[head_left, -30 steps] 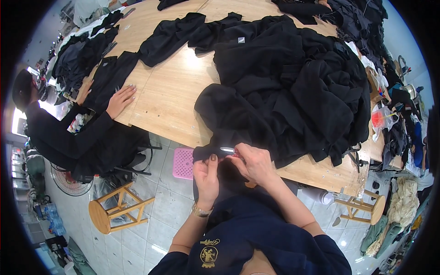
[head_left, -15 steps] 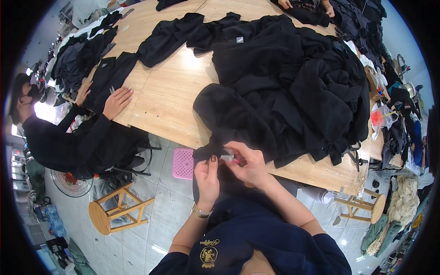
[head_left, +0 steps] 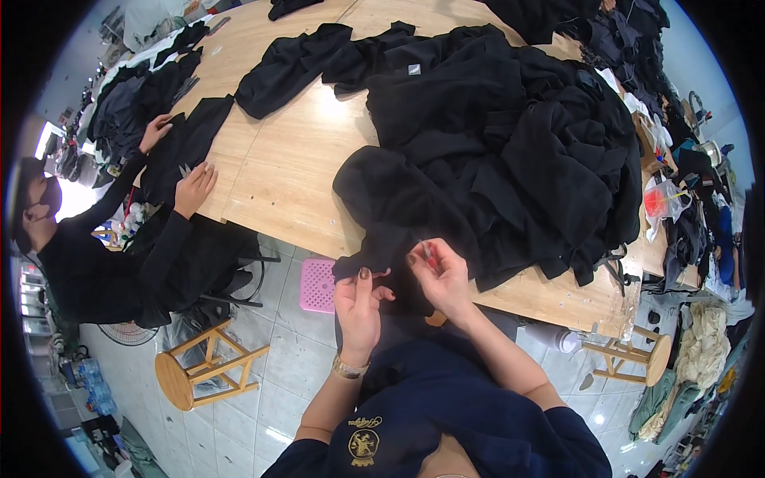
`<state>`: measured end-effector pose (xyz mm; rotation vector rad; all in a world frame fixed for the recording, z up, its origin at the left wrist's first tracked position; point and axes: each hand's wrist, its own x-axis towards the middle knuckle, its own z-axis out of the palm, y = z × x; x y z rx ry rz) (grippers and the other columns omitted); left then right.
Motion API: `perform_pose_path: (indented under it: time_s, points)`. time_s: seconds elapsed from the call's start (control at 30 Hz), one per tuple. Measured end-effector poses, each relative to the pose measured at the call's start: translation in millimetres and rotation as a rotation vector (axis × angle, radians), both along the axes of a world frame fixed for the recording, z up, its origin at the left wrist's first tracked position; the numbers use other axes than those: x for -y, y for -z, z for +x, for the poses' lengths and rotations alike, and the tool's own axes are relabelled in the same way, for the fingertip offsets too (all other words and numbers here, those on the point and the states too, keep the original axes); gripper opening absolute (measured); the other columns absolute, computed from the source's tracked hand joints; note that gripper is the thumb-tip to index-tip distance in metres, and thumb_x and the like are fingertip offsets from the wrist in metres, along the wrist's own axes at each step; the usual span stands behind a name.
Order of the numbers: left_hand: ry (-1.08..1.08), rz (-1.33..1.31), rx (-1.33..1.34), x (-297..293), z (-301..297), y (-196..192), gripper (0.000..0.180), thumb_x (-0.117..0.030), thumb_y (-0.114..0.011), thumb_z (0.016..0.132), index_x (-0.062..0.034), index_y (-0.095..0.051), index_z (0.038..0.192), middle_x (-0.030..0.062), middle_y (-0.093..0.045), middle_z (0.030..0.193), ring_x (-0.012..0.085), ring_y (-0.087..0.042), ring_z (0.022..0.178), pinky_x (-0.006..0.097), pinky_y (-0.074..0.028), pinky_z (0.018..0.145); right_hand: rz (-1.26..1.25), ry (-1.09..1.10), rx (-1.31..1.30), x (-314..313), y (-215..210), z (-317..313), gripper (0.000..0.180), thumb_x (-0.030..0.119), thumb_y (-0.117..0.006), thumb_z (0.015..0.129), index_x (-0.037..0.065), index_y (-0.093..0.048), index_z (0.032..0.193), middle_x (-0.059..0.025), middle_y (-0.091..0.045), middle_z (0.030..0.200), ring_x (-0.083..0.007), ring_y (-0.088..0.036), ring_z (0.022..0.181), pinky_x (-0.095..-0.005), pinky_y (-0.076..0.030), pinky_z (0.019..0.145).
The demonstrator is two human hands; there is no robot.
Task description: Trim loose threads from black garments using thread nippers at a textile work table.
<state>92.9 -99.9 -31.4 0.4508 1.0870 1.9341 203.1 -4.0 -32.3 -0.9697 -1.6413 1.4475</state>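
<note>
A large heap of black garments [head_left: 526, 151] lies on the table in front of me, and one part of the cloth hangs over the near edge. My left hand [head_left: 358, 315] pinches the edge of that cloth [head_left: 370, 253] between thumb and fingers. Just to its right, apart from the cloth edge, my right hand [head_left: 442, 279] is closed around small thread snips [head_left: 430, 255] with a red part and a metal tip. The fingers hide most of the snips. A small white-and-dark label [head_left: 413, 70] shows on the heap's far side.
At the left, a co-worker [head_left: 103, 247] holds snips over black cloth [head_left: 187, 143] on the wooden table [head_left: 295, 159]. A pink perforated stool [head_left: 317, 287] stands below the table edge; wooden stools [head_left: 179, 370] stand left and right. A drink bag [head_left: 660, 201] sits at the right.
My right hand has moved right, away from my left hand, and the snips have turned. At the left, the co-worker has shifted, and the far hand is lifted.
</note>
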Motion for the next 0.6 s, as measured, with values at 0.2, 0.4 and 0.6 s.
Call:
perform_pose_path:
  time_s: [0.2,0.4,0.6]
  points:
    - [-0.038,0.000,-0.031,-2,-1,-3,0.016,-0.012,-0.048,0.097,-0.0038,-0.052,0.110,0.0082,-0.060,0.107,0.0153,-0.060,0.094,0.029,-0.050,0.065,0.298,-0.128,0.151,2,-1,3,0.025,0.022,-0.070,0.081,0.001,-0.055,0.082,-0.0099,-0.055,0.060,-0.0211,-0.053,0.048,-0.0303,-0.041,0.047]
    - [-0.043,-0.028,-0.213,1,-2,4,0.016,-0.010,-0.050,0.096,-0.0027,-0.051,0.110,0.0074,-0.059,0.101,0.0125,-0.058,0.086,0.028,-0.050,0.069,0.493,-0.145,0.282,3,-5,1,0.027,0.025,-0.069,0.081,0.004,-0.053,0.076,-0.0114,-0.060,0.064,-0.0282,-0.059,0.054,-0.0346,-0.044,0.047]
    - [-0.013,-0.028,-0.260,1,-1,4,0.014,-0.009,-0.050,0.096,-0.0023,-0.051,0.108,0.0050,-0.057,0.094,0.0116,-0.056,0.081,0.027,-0.049,0.072,0.538,-0.160,0.280,3,-8,0,0.024,0.023,-0.068,0.081,0.004,-0.053,0.077,-0.0117,-0.060,0.064,-0.0283,-0.060,0.055,-0.0350,-0.045,0.047]
